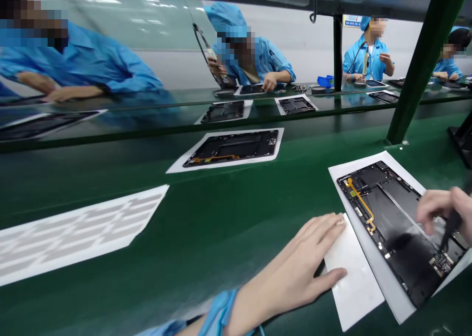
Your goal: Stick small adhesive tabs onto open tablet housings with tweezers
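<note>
Head view: white paper is touched by open left hand; circuitry could be scratched if dark tool gripped by right hand slips.

Wall sign: small panel on the rear wall, with blue along its lower edge bearing a row of characters too small to read.
Open device: any print on its parts too fine to make out.
Sheet with grey patches: nothing legible.
Readable text overall: none.
</note>
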Demonstrator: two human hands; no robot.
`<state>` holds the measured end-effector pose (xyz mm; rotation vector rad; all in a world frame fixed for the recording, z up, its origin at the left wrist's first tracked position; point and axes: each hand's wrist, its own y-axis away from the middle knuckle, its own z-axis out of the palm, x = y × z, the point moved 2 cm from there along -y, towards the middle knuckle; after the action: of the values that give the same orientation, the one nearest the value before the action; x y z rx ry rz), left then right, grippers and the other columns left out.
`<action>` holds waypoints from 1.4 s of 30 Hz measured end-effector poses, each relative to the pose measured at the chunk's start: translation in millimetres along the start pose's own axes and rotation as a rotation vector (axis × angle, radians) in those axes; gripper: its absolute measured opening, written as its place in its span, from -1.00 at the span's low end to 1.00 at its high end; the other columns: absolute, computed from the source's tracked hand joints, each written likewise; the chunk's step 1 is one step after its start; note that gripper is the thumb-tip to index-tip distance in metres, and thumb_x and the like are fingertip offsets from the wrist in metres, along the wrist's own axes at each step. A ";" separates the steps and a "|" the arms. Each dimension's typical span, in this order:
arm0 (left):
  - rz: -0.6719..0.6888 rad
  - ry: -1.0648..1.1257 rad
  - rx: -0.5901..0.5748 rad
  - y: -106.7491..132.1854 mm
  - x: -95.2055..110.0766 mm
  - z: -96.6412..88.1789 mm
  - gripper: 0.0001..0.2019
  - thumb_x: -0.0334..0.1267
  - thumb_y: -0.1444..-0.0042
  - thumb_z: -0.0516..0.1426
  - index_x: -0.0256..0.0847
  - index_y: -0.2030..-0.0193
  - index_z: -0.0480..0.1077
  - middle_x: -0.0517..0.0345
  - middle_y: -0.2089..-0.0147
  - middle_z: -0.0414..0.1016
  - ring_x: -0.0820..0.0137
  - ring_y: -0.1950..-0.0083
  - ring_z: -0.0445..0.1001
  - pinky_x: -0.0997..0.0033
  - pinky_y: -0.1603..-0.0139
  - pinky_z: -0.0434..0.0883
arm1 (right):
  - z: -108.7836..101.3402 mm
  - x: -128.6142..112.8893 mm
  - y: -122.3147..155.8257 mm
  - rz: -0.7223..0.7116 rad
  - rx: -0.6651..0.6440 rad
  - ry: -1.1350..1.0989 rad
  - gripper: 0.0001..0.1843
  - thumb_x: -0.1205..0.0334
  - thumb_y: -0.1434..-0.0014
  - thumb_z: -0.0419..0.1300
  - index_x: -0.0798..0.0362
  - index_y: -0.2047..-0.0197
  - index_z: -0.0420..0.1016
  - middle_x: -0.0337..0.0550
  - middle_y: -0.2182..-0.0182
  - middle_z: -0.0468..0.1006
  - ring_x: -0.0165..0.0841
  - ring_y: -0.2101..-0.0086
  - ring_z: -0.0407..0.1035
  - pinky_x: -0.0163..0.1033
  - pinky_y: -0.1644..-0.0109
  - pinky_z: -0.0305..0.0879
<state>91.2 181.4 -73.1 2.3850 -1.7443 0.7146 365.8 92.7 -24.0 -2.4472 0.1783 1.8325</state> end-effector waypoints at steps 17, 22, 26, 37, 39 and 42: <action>0.020 -0.089 0.095 10.1 33.2 0.1 -0.79 -0.31 -0.36 -0.02 -0.27 -0.01 0.37 -0.08 0.07 0.52 0.09 -0.07 0.45 -0.07 -0.16 0.37 | 106.3 17.5 -47.0 0.050 -0.421 -0.014 -0.65 -0.04 -0.27 0.03 0.02 0.43 0.20 -0.26 0.55 0.41 -0.38 0.54 0.50 -0.37 0.49 0.35; 0.018 -0.099 0.084 8.3 33.3 -3.3 -0.75 -0.28 -0.39 -0.06 -0.27 -0.02 0.39 -0.02 0.11 0.54 0.09 -0.07 0.44 -0.14 -0.20 0.28 | 106.3 15.1 -46.8 0.026 -0.405 0.027 -0.74 0.09 -0.27 0.01 0.01 0.43 0.22 -0.24 0.56 0.45 -0.37 0.54 0.51 -0.37 0.49 0.35; 0.026 -0.128 0.118 7.2 35.2 -0.9 -0.76 -0.29 -0.39 -0.05 -0.27 0.03 0.42 0.03 0.14 0.54 0.13 -0.03 0.46 -0.12 -0.21 0.25 | 106.0 15.1 -48.4 0.026 -0.412 0.046 -0.76 0.15 -0.23 0.03 0.01 0.46 0.22 -0.26 0.59 0.44 -0.39 0.58 0.49 -0.39 0.52 0.33; 0.047 -0.146 0.198 5.7 32.2 3.5 -0.82 -0.24 -0.32 0.08 -0.13 0.00 0.43 0.15 0.12 0.51 0.21 -0.06 0.42 -0.07 -0.32 0.07 | 108.0 1.2 -52.8 -0.023 -0.459 0.051 -0.82 0.22 -0.23 0.04 0.00 0.43 0.23 -0.30 0.62 0.43 -0.37 0.60 0.48 -0.38 0.55 0.37; 0.038 -0.153 0.203 5.9 33.2 2.5 -0.82 -0.26 -0.31 0.09 -0.12 0.00 0.44 0.15 0.12 0.51 0.22 -0.04 0.42 -0.07 -0.31 0.07 | 108.9 -2.9 -54.1 -0.051 -0.466 0.047 -0.82 0.21 -0.21 0.08 0.00 0.44 0.26 -0.31 0.64 0.43 -0.38 0.61 0.46 -0.37 0.55 0.35; 0.031 -0.138 0.206 6.5 33.2 1.2 -0.82 -0.29 -0.31 0.09 -0.12 0.01 0.45 0.13 0.13 0.51 0.22 -0.02 0.42 -0.10 -0.30 0.06 | 103.0 -10.3 -54.5 -0.060 -0.427 0.022 -0.79 0.20 -0.23 0.08 0.00 0.46 0.26 -0.31 0.65 0.44 -0.38 0.60 0.46 -0.36 0.53 0.35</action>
<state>93.3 149.8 -61.3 2.6047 -1.8459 0.7858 272.7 160.8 -43.5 -2.7003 -0.3153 1.9889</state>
